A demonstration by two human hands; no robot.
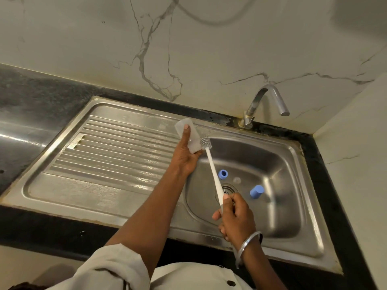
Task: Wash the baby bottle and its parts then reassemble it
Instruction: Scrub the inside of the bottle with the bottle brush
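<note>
My left hand (185,155) grips the clear baby bottle body (194,141), held tilted over the left rim of the sink basin (293,164). My right hand (234,214) holds the white handle of a bottle brush (212,166); its grey bristle head rests at the bottle's lower open end. Down in the basin lie a blue screw ring (222,174), a blue cap (256,191) and a clear nipple (236,180) near the drain (228,190).
A ribbed steel drainboard (117,151) spreads to the left of the basin. A chrome tap (266,105) stands at the back, no water running. Dark granite counter (31,105) lies left; marble wall behind and on the right.
</note>
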